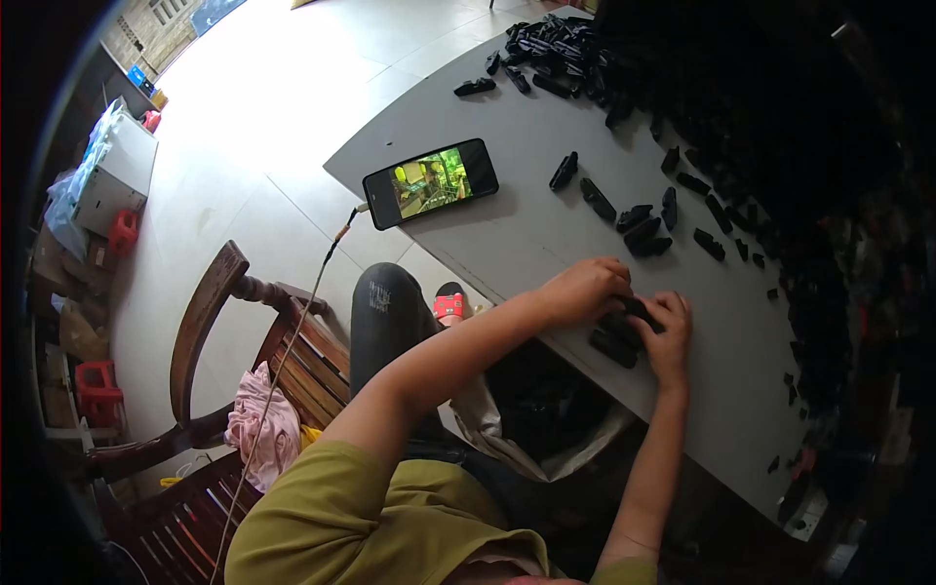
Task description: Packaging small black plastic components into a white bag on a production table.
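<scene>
Both hands meet at the near edge of the grey table (546, 210), which serves as the landmark for everything else. Left hand (588, 289) is curled over a small black plastic part (639, 310), fingers bent down on it, while the right hand (671, 336) closes on the same piece from the other side, thumb and fingers pinching it; whether they grip one part or two pressed together is hidden by the knuckles. Just under the hands, still on the table's near edge, lie a couple more black pieces (612, 346) touching one another, which look like ones already handled, though that is only a judgement. Further in on the tabletop, a loose scatter of black parts (643, 226) sits well apart from the hands, and beyond it, along the table's far and right sides, a large dark heap of the same parts (556, 49) runs into shadow. Judging by how small the cluster near the hands is against that heap, the work seems to be at an early stage, with nearly all the pieces still to go. On the table's left end lies a phone (430, 182) with its screen lit, a cable (292, 341) dropping from it over the edge. Left of the table stands a wooden chair (210, 312) with a pink cloth (265, 429) on its seat.
</scene>
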### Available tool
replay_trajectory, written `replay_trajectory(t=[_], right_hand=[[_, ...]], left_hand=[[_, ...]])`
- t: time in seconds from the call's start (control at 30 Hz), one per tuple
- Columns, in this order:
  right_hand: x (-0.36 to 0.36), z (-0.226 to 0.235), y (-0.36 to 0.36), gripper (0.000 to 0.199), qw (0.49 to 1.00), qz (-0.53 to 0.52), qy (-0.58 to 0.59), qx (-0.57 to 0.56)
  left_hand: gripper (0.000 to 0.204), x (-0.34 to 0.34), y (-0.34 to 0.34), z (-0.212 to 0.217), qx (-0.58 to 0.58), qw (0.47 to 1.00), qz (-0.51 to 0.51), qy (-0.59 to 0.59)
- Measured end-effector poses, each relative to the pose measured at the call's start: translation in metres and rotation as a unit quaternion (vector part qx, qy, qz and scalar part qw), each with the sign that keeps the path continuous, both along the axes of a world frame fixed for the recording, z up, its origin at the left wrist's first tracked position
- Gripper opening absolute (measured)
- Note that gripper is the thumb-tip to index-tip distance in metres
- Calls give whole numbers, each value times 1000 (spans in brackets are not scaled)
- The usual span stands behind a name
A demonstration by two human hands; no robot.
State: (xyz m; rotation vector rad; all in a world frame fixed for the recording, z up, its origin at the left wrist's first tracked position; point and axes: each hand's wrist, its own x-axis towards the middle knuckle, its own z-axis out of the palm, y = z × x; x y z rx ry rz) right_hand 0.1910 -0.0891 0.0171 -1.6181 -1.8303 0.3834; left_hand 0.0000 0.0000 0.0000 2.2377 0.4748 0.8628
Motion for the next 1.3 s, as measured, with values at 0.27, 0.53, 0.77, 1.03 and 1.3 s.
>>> replay_trajectory(t=[0.27,0.53,0.77,1.03,1.3], right_hand=[[-13,-1,-22,34,997,-6,-60,46],[-40,15,-74,37,995,85,-46,-1],[52,13,6,39,981,-175,-27,78],[212,-51,47,60,875,-471,-93,57],[282,-39,86,69,874,-472,-115,-20]], left_hand=[[14,-4,-10,1,24,997,-67,-31],[16,-25,-12,-2,-42,998,-26,-47],[11,-14,-16,11,-59,998,8,-8],[40,-8,4,15,82,978,190,29],[66,-2,9,19,81,960,214,161]])
